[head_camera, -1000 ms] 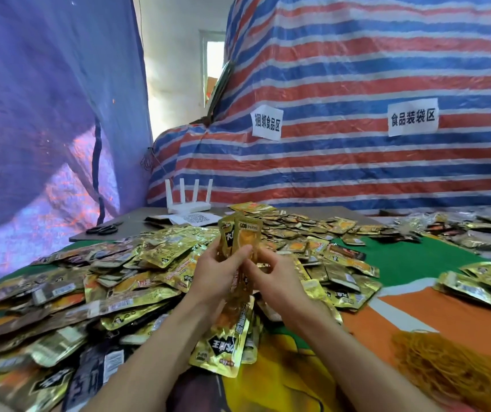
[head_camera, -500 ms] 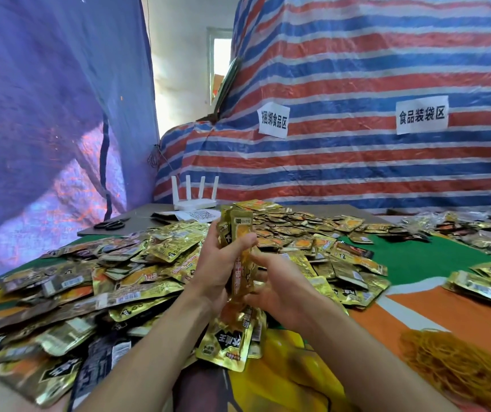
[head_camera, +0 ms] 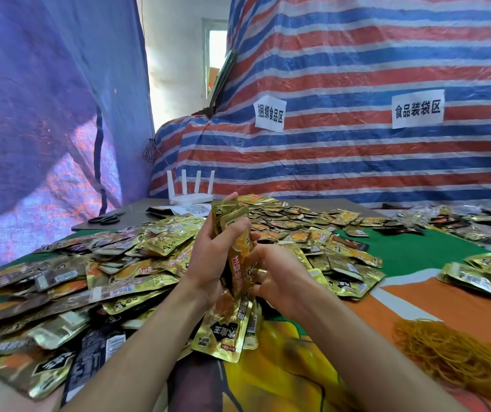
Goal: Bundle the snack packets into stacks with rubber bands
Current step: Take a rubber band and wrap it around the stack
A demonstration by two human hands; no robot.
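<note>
Packets (head_camera: 95,281) in gold foil lie heaped loose across the left and far parts of the bench (head_camera: 416,254), which wears a cloth of green, orange and yellow. Above the heap the left hand (head_camera: 208,257) holds a stack of packets (head_camera: 235,230) upright, on end, its fingers (head_camera: 248,225) wrapped round the upper half and clamped on it. The right hand (head_camera: 279,275) sits just below and to the right, its fingers curled in against the lower half of the same stack and gripping it there; how many packets the stack counts cannot be told. Under both wrists a few more gold packets (head_camera: 223,334) lie flat on the yellow part of the cloth. A tangled pile of rubber bands (head_camera: 458,361), orange-brown, rests on the orange cloth at the near right, well apart from the hands. A smaller row of packets (head_camera: 482,272) lies towards the right edge. At the far left corner stand a white router (head_camera: 189,191) with four aerials and, near it, black scissors (head_camera: 106,218). Behind the bench hangs a striped tarp (head_camera: 357,55) of red, white and blue bearing two paper signs (head_camera: 269,114), and a blue tarp (head_camera: 45,99) closes the left side
</note>
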